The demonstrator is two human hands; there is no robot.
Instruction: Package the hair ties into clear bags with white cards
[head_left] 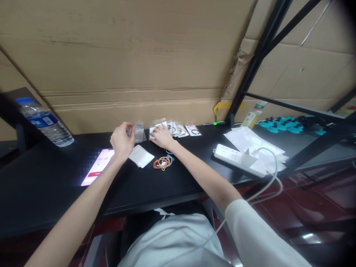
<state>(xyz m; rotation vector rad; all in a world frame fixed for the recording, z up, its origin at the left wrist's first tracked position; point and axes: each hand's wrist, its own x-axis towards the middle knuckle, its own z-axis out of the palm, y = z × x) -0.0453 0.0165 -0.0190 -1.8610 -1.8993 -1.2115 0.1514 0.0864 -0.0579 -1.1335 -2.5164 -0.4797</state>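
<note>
Left hand (122, 141) at far mid-left of the worktop (133, 193), fingers curled against the left side of the clear bags (139, 134); can't tell if they're clamped on one. Right hand (162, 136) just right of that, palm down, fingers extended and slightly apart over the left end of the packs (174, 128). Packs fan out to the right along the far edge; the rightmost lies flat with a dark loop visible inside.

White cards (141, 156) sit on the near side of the bags, between the two arms. Colored bands (163, 162) lie in a loose tangle right of the cards, beside the right forearm.

Phone (97, 167) is left of the cards, lit, partly behind the left forearm. Water bottle (46, 122) at far left, tilted in view. Power strip (236, 157) on the right, near side of the white sheets (253, 139). Cardboard (133, 55) stands behind the worktop.
</note>
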